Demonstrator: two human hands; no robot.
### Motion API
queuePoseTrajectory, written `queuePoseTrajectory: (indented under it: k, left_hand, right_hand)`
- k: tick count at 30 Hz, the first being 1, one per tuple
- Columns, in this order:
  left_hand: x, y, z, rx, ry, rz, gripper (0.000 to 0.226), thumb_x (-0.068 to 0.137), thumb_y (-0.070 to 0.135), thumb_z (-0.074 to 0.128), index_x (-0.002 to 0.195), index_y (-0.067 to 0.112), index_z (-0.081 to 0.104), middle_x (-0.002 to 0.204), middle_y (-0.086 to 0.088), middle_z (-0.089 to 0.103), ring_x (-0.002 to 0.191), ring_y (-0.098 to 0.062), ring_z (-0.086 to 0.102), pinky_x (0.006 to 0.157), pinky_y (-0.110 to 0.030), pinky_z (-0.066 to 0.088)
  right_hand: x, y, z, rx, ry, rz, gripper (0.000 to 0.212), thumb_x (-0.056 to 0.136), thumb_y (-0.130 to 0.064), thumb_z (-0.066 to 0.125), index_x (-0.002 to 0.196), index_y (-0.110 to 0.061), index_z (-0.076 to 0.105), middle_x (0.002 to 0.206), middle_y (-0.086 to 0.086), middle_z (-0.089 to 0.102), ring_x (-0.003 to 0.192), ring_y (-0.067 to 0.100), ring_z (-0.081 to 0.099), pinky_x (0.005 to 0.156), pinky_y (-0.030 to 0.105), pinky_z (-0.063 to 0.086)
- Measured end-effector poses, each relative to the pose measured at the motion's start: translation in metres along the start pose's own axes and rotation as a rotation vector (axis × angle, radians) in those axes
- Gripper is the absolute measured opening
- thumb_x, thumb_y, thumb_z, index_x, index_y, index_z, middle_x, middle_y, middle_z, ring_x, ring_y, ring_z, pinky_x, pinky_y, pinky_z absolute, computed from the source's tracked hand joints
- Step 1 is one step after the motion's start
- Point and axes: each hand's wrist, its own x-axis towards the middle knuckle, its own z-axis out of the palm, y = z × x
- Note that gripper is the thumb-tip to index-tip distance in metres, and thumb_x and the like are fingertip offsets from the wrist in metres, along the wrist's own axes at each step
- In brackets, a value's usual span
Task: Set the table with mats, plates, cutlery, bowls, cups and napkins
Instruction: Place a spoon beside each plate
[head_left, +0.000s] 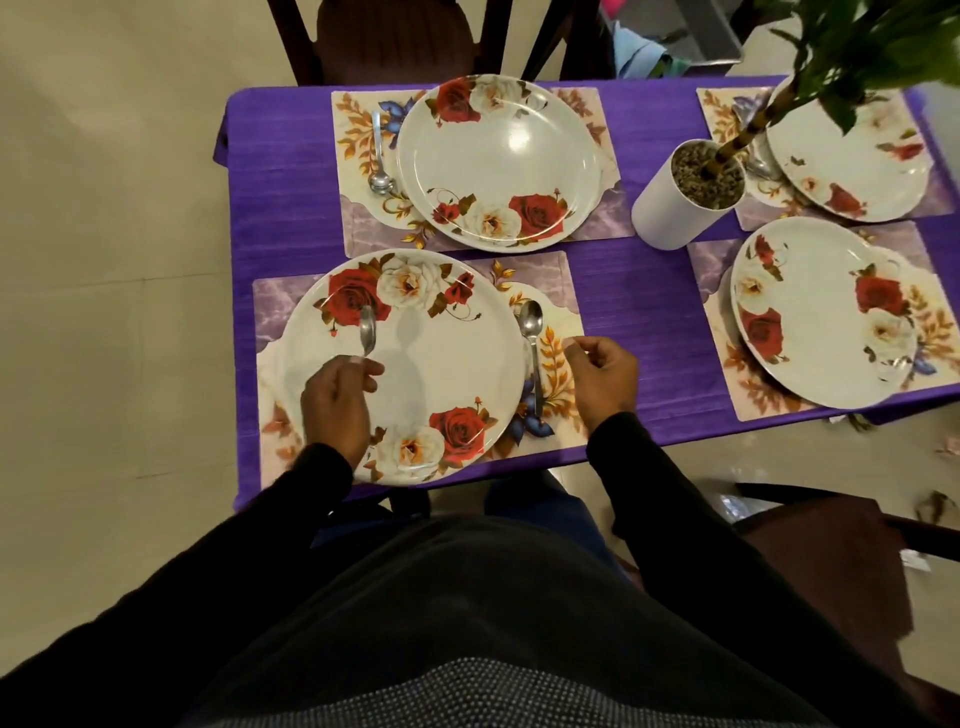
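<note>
Left hand pinches a spoon by its handle, bowl up, over the near plate; right hand, loosely curled and empty, hovers just right of a laid spoon on the mat. Likely next: carry the held spoon to the right setting, whose plate shows none, and lay it on bare mat beside the rim, handle toward the diner.

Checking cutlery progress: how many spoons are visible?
4: one held in the left hand over the near plate, one right of it, one by the far plate, one partly hidden behind the white pot.

Left hand holds a spoon over the plate (rose-patterned).
</note>
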Motion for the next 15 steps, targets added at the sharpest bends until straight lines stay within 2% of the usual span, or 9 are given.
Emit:
queuePoseTrajectory:
  k: [3, 5, 7, 10, 13, 15]
  left_hand:
    - [-0.011, 0.023, 0.041, 0.041, -0.21, 0.03, 0.03, 0.102, 0.019, 0.046, 0.09, 0.012, 0.072, 0.078, 0.002, 0.064, 0.071, -0.012, 0.057, 0.063, -0.029, 0.043]
    - [-0.019, 0.04, 0.07, 0.046, -0.35, 0.015, 0.028, 0.102, 0.02, 0.05, 0.089, 0.012, 0.073, 0.075, 0.0, 0.063, 0.061, -0.014, 0.054, 0.055, -0.026, 0.043]
    - [-0.025, 0.054, 0.097, 0.043, -0.458, -0.016, 0.028, 0.102, 0.021, 0.053, 0.087, 0.014, 0.075, 0.071, 0.0, 0.062, 0.055, -0.014, 0.053, 0.05, -0.025, 0.043]
    - [-0.037, 0.072, 0.146, 0.052, -0.507, -0.06, 0.029, 0.103, 0.019, 0.053, 0.086, 0.012, 0.075, 0.066, 0.001, 0.063, 0.052, -0.013, 0.054, 0.049, -0.025, 0.045]
    - [-0.049, 0.085, 0.193, 0.052, -0.503, -0.133, 0.028, 0.104, 0.019, 0.053, 0.09, 0.01, 0.075, 0.066, 0.0, 0.063, 0.055, -0.016, 0.054, 0.048, -0.025, 0.045]
    - [-0.057, 0.093, 0.223, 0.044, -0.513, -0.169, 0.027, 0.104, 0.019, 0.053, 0.09, 0.011, 0.075, 0.067, -0.002, 0.064, 0.055, -0.016, 0.058, 0.05, -0.025, 0.048]
  right_hand:
    - [0.008, -0.011, -0.009, 0.071, -0.147, -0.055, 0.014, 0.094, -0.019, 0.067, 0.089, -0.008, 0.072, 0.08, 0.005, 0.072, 0.071, 0.015, 0.067, 0.063, 0.027, 0.056]
    - [0.015, -0.019, -0.019, 0.102, -0.248, -0.07, 0.016, 0.094, -0.019, 0.068, 0.086, -0.007, 0.072, 0.069, 0.001, 0.067, 0.058, 0.006, 0.058, 0.053, 0.02, 0.048]
    - [0.024, -0.023, -0.03, 0.137, -0.368, -0.039, 0.014, 0.094, -0.02, 0.068, 0.087, -0.009, 0.072, 0.066, -0.002, 0.065, 0.052, 0.005, 0.053, 0.049, 0.02, 0.044]
    - [0.05, -0.016, -0.055, 0.144, -0.502, -0.013, 0.012, 0.093, -0.018, 0.069, 0.082, -0.012, 0.07, 0.066, 0.0, 0.067, 0.05, 0.01, 0.055, 0.049, 0.025, 0.044]
    - [0.08, -0.005, -0.081, 0.144, -0.533, -0.011, 0.013, 0.094, -0.009, 0.066, 0.085, 0.0, 0.07, 0.066, 0.008, 0.065, 0.048, 0.01, 0.054, 0.046, 0.022, 0.044]
    - [0.104, -0.001, -0.099, 0.138, -0.538, 0.007, 0.017, 0.096, -0.008, 0.063, 0.083, 0.001, 0.069, 0.062, 0.005, 0.065, 0.047, 0.008, 0.055, 0.045, 0.02, 0.045]
